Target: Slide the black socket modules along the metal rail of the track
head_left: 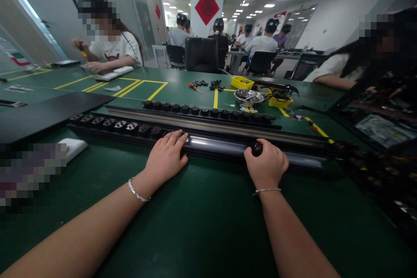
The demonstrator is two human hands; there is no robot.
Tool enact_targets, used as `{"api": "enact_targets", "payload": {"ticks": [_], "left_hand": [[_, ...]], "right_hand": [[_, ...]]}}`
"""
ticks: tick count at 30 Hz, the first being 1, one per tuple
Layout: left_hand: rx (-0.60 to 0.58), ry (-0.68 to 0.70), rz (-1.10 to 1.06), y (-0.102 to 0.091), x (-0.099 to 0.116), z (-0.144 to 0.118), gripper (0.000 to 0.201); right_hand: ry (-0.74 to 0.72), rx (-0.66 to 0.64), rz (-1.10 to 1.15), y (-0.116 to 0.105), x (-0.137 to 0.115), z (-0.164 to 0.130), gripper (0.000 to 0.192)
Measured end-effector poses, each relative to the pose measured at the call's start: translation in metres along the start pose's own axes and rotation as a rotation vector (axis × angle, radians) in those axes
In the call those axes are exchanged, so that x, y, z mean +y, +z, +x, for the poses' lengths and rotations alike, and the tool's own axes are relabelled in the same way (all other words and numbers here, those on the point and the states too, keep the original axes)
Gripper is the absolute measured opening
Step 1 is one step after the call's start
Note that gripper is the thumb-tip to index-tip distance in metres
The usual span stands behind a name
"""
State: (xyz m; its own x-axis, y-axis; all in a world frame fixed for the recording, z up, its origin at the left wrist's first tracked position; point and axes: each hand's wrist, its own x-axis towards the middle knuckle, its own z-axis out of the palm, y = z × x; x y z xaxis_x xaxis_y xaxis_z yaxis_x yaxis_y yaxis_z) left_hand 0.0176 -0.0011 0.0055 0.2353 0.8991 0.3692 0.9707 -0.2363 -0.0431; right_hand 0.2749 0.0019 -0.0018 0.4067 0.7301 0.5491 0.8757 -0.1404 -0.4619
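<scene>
A long black channel (215, 147) lies crosswise in front of me, its inside shiny. Round-faced black socket modules (143, 129) sit in a row along its left part. My left hand (167, 154) lies over the channel at the right end of that row, fingers stretched out and thumb at the near edge; what is under the fingertips is hidden. Farther right, my right hand (267, 163) pinches a single black socket module (257, 148) between thumb and fingers, at the channel. Behind it lies a second channel (195, 120), with another row of modules (205, 112) beyond.
At the back are a red screwdriver (194, 87), loose black parts (216, 85), a metal bowl (249, 97) and yellow bins (242, 82). A dark panel (55, 113) and a white object (73, 147) lie left. Dark clutter (374, 173) stands right. Co-workers sit across and at right.
</scene>
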Motion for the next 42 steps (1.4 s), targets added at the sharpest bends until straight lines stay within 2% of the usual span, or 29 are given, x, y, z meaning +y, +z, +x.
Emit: {"api": "enact_targets", "payload": {"ticks": [20, 28, 42], "left_hand": [[-0.031, 0.021, -0.061, 0.0004, 0.0012, -0.0029, 0.059], [-0.002, 0.046, -0.093, 0.0047, 0.0013, -0.0025, 0.057], [0.011, 0.061, -0.108, 0.0082, 0.0022, -0.0025, 0.053]], "right_hand": [[0.016, -0.012, -0.038, 0.0016, 0.0019, 0.0012, 0.035], [-0.002, 0.023, -0.065, 0.0053, 0.0054, 0.0032, 0.034], [-0.017, 0.000, -0.080, 0.0053, 0.0055, 0.0053, 0.035]]}}
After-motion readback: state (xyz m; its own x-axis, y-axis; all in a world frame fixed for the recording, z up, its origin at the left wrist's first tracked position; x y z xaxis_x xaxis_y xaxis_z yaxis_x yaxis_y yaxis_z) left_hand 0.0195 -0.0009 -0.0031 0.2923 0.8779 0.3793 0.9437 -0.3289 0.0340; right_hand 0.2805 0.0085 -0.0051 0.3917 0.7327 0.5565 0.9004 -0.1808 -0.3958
